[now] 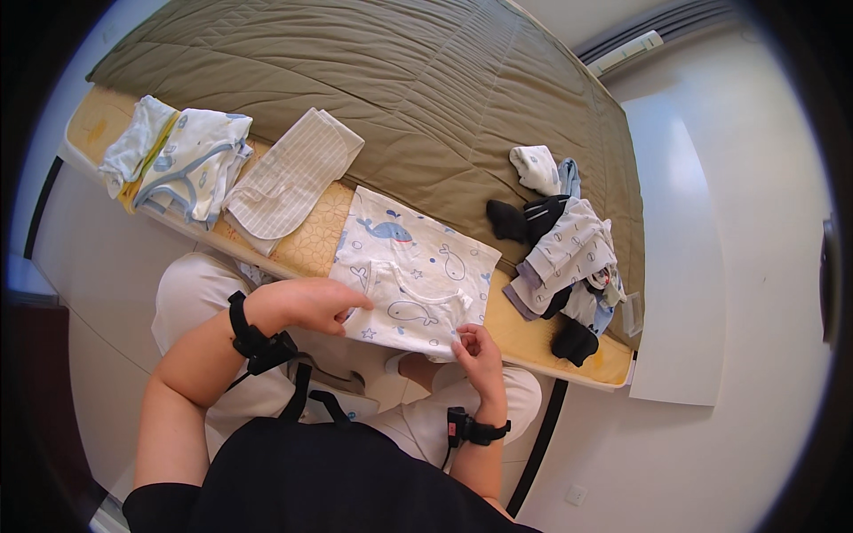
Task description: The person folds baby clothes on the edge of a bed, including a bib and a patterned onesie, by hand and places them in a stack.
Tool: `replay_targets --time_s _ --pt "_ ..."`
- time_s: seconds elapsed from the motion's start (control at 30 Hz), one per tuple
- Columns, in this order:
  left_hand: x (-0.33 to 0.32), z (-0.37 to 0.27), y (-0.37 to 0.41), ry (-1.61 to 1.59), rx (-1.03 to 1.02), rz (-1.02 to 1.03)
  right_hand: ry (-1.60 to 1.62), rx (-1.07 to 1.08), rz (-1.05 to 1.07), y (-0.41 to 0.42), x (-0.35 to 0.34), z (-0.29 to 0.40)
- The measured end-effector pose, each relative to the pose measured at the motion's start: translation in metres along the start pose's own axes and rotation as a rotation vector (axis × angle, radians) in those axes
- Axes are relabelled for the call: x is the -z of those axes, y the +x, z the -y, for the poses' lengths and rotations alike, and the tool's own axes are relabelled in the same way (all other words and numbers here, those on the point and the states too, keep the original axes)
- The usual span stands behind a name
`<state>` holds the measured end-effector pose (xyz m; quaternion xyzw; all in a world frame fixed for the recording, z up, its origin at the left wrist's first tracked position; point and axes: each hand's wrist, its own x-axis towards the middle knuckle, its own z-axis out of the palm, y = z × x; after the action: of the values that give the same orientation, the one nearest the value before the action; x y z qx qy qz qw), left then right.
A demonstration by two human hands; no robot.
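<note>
A white sleeveless children's top with blue whales and stars (426, 253) lies on the bed's edge in front of me, its neckline end folded over towards me. My left hand (324, 306) is over its left side, thumb and index finger at the cloth; whether they pinch it is unclear. At the near right corner, my right hand (477, 353) holds the fabric between thumb and fingers. Left of the top lies a folded beige striped cloth (300, 173). Farther left are folded white baby clothes with blue trim (193, 160).
A loose heap of patterned clothes (573, 246) lies on the right, with black socks (574, 342) at its near end. Behind stretches an olive quilt (426, 86) over a yellow patterned mattress (526, 333). A white panel (673, 266) stands at the bed's right end.
</note>
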<state>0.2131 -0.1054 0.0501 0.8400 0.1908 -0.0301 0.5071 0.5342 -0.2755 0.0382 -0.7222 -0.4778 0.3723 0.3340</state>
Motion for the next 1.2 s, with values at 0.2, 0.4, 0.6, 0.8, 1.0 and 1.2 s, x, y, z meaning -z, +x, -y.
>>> replay_targets --time_s 0.2,0.4,0.6,0.8,1.0,1.2 --pt "0.015 0.011 0.010 0.025 0.004 -0.518 -0.187 0.082 -0.193 0.037 0.022 0.001" --pt "0.038 0.039 0.049 -0.568 0.108 -0.994 -0.003 0.132 -0.344 0.132 0.048 -0.027" --pt "0.042 0.028 0.052 -0.951 0.223 -0.971 -0.004 -0.146 -0.184 0.163 0.041 -0.003" --pt "0.044 0.051 0.059 -0.791 0.281 -0.777 0.162 -0.097 -0.092 0.165 0.047 -0.015" --pt "0.056 0.026 0.059 -0.873 0.031 -0.970 0.301 -0.056 -0.102 0.150 0.055 0.021" --pt "0.063 0.026 0.058 -0.787 -0.204 -1.058 0.426 0.066 -0.184 0.146 0.057 0.037"
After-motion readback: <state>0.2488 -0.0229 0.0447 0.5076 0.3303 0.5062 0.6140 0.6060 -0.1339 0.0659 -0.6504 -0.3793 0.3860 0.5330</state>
